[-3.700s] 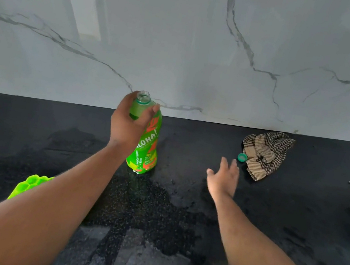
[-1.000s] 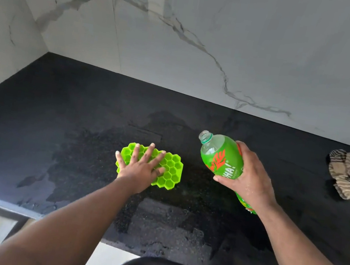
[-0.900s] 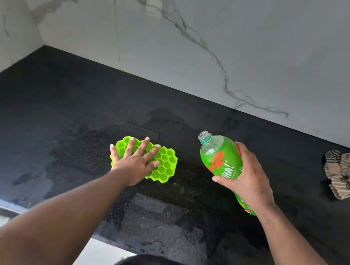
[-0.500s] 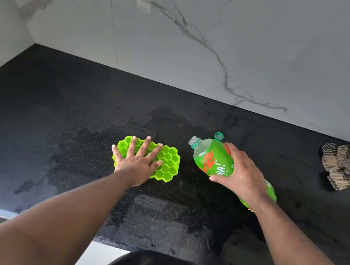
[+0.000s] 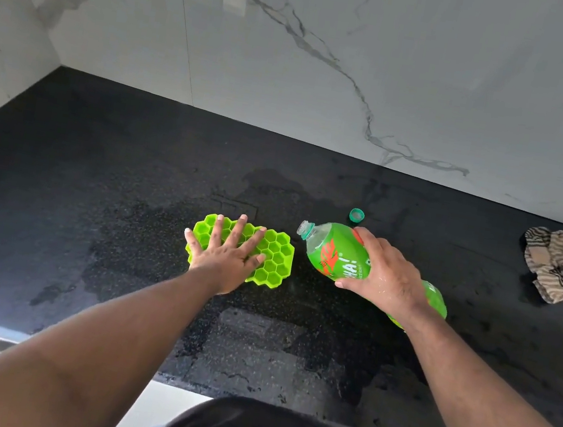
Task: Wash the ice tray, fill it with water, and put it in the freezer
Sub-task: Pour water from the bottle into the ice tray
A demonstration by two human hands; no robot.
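A lime-green honeycomb ice tray (image 5: 275, 255) lies flat on the wet black countertop (image 5: 91, 181). My left hand (image 5: 224, 259) rests palm down on the tray's left half, fingers spread. My right hand (image 5: 385, 275) grips a green plastic bottle (image 5: 332, 255) around its middle. The bottle is uncapped and tipped almost level, its open mouth pointing left just beside the tray's right edge. No water stream is visible.
The bottle's teal cap (image 5: 356, 215) lies on the counter behind the bottle. A crumpled striped cloth (image 5: 561, 267) sits at the far right. A white marble wall (image 5: 336, 54) rises behind and to the left. The counter's front edge runs near my body.
The bottle has tilted from nearly upright to almost level, its mouth lowered toward the tray's right edge. My left hand stays pressed on the tray.
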